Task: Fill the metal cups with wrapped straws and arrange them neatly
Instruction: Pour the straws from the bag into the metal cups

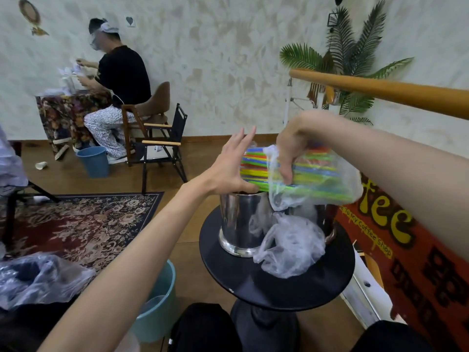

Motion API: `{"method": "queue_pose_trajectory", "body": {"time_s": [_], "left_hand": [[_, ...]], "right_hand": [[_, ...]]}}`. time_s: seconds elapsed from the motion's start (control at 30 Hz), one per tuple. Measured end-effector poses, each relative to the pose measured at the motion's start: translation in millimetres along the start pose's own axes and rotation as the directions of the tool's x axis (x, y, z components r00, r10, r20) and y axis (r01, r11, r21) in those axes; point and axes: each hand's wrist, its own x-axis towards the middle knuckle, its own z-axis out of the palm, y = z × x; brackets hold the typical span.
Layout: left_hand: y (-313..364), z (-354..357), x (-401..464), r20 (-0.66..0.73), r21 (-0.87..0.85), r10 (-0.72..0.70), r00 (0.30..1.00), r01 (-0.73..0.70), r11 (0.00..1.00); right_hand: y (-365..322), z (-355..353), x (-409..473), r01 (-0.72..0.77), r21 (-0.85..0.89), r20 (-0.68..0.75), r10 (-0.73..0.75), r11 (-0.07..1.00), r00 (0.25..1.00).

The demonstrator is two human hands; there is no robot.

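A shiny metal cup stands on a small round black table. A second cup behind it is mostly hidden by crumpled clear plastic. My right hand grips a bundle of colourful straws, lying sideways in a clear plastic bag just above the cups. My left hand is flat against the bundle's left ends, fingers spread and pointing up, thumb at the front cup's rim.
A teal bin stands on the floor left of the table, beside a plastic bag. A patterned rug lies beyond. A wooden rail crosses upper right. A seated person works at a far table; blue bin nearby.
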Motion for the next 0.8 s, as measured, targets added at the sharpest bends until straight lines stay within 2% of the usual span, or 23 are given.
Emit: {"method": "queue_pose_trajectory", "body": {"time_s": [0.1, 0.2, 0.3, 0.4, 0.53, 0.67, 0.8], "left_hand": [[-1.8, -1.4, 5.3, 0.119, -0.012, -0.012, 0.993, 0.014, 1.000], [-4.0, -2.4, 6.0, 0.187, -0.043, -0.038, 0.982, 0.046, 0.998], [-1.4, -2.9, 4.9, 0.224, -0.014, -0.059, 0.973, 0.063, 0.998], [0.4, -3.3, 4.1, 0.244, 0.034, -0.078, 0.967, 0.072, 0.997], [1.8, -4.8, 3.9, 0.254, 0.101, -0.098, 0.962, 0.074, 0.992], [-1.1, -3.2, 2.0, 0.264, 0.152, -0.117, 0.957, 0.079, 0.985], [-6.5, -2.1, -3.6, 0.275, 0.128, -0.153, 0.949, 0.121, 0.984]], "right_hand": [[-7.7, -11.0, 1.6, -0.007, -0.032, 0.031, 0.008, 0.999, 0.999], [-6.0, -6.3, 2.4, 0.045, -0.027, 0.044, -0.044, 0.999, 0.998], [2.4, 0.8, 6.6, 0.201, 0.010, -0.041, -0.201, 0.979, 0.979], [12.4, 4.8, 7.7, 0.385, 0.020, -0.172, -0.376, 0.923, 0.911], [21.1, 2.8, 7.4, 0.514, 0.033, -0.253, -0.490, 0.857, 0.834], [30.0, -4.3, 1.3, 0.552, -0.029, -0.322, -0.531, 0.833, 0.784], [51.5, -0.1, -7.0, 0.593, 0.038, -0.470, -0.509, 0.804, 0.721]]}}
